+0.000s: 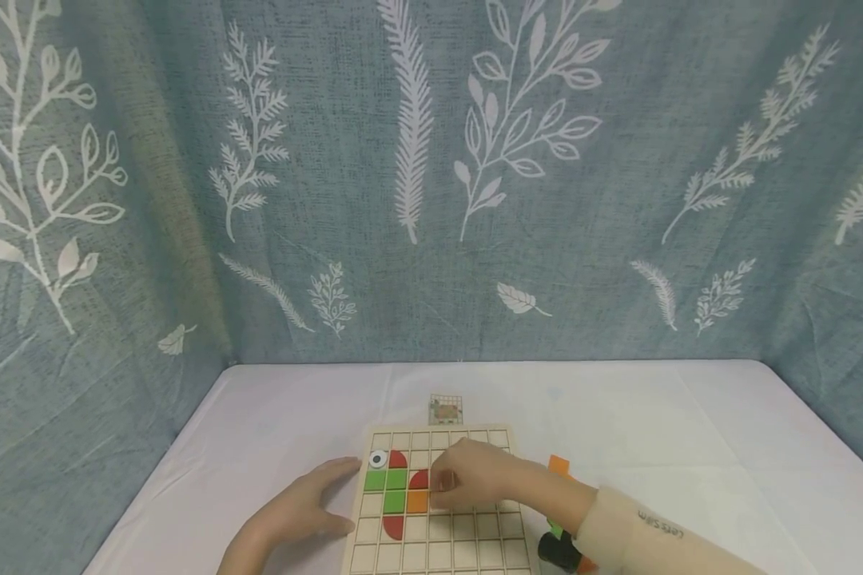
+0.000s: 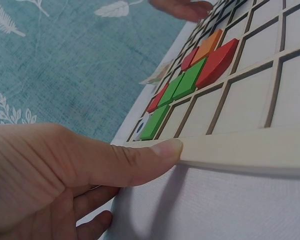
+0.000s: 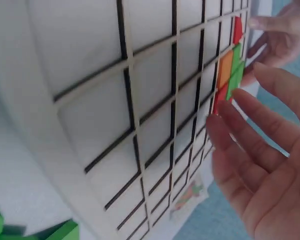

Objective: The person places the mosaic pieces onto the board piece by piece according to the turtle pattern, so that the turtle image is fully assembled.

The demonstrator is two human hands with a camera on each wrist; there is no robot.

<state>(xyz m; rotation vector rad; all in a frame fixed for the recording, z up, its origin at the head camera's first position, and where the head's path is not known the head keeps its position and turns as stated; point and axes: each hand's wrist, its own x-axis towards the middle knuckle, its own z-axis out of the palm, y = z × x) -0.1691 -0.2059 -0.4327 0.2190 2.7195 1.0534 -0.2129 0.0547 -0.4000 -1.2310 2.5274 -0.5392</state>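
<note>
A pale wooden grid board (image 1: 439,553) lies on the white table with coloured pieces in its upper left cells: a round eye piece (image 1: 377,459), green squares (image 1: 394,501), an orange square (image 1: 417,501) and red rounded pieces (image 1: 393,527). My left hand (image 1: 295,511) rests at the board's left edge, its thumb (image 2: 160,152) touching the rim in the left wrist view. My right hand (image 1: 475,475) is over the board just right of the red and orange pieces; in the right wrist view its fingers (image 3: 250,145) are loosely bent, with no piece visible between them.
A small picture card (image 1: 446,409) lies beyond the board's far edge. Right of the board, partly under my right forearm, are loose orange (image 1: 558,464), green and black pieces (image 1: 559,551). A blue-green curtain with white leaf patterns (image 1: 431,200) surrounds the table (image 1: 654,431).
</note>
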